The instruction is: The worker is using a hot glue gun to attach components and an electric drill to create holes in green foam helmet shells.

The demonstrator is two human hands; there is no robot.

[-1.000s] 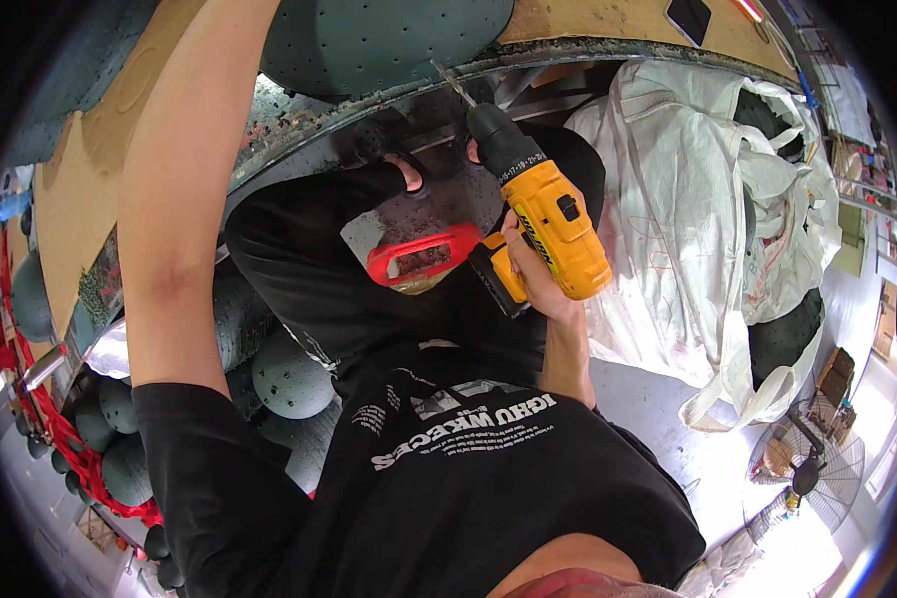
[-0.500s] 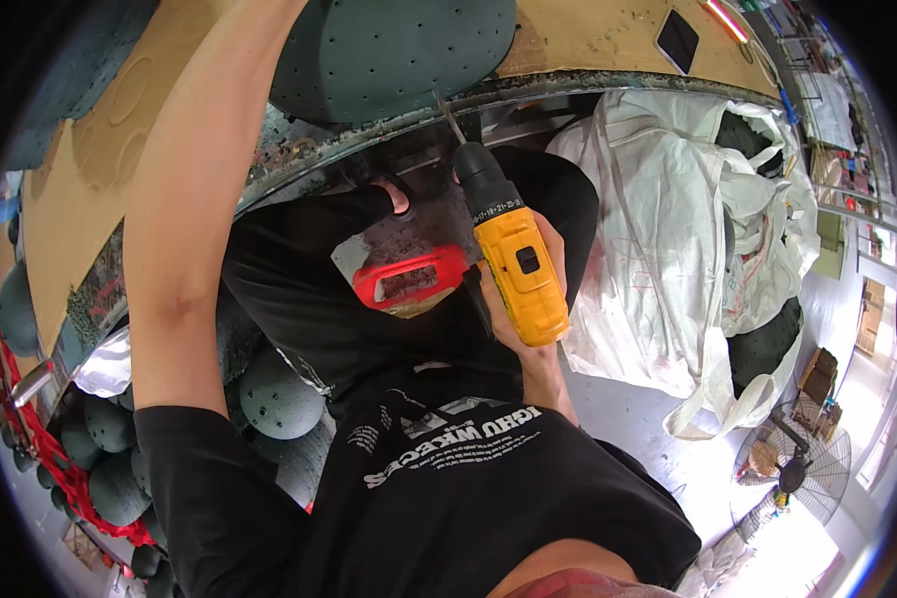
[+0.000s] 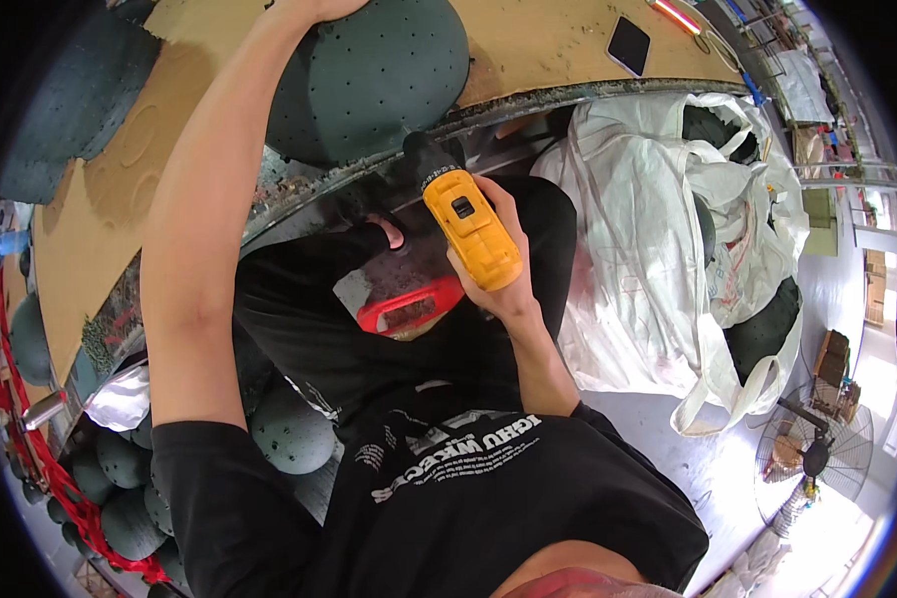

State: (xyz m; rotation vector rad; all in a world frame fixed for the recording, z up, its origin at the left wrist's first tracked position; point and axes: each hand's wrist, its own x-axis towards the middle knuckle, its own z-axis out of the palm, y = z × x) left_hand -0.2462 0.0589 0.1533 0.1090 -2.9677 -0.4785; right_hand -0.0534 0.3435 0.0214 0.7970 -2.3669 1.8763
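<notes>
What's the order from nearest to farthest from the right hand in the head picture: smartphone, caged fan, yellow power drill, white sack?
From the right hand:
1. Yellow power drill: gripped in it.
2. White sack: beside it, to the right.
3. Smartphone: upper right.
4. Caged fan: far lower right.

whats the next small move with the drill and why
Probably line the drill up with the dark shell: the right hand grips the drill, its nose points toward the near side, and the left hand is at the far side.
</notes>
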